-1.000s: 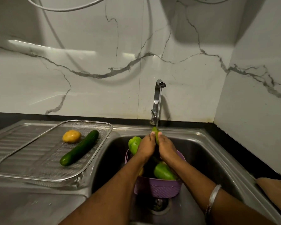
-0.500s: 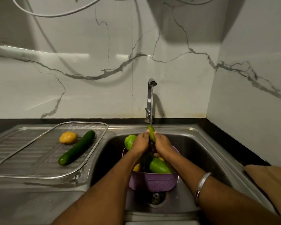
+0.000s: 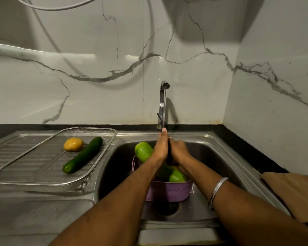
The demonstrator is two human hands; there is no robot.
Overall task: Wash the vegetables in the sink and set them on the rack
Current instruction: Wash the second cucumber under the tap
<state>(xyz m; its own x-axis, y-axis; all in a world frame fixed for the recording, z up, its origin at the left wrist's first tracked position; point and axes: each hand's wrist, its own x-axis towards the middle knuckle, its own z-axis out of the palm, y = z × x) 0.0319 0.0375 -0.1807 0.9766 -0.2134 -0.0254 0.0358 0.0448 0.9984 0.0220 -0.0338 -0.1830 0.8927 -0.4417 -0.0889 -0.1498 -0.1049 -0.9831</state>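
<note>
Here, both hands (image 3: 169, 148) pressed palm to palm under the tap (image 3: 163, 103), whatever they hold hidden, above the basket (image 3: 169, 191).

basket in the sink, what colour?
Purple basket, perforated wall; head view, the only one.

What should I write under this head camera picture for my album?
Two hands rub together under the running tap, above a purple basket.
</note>
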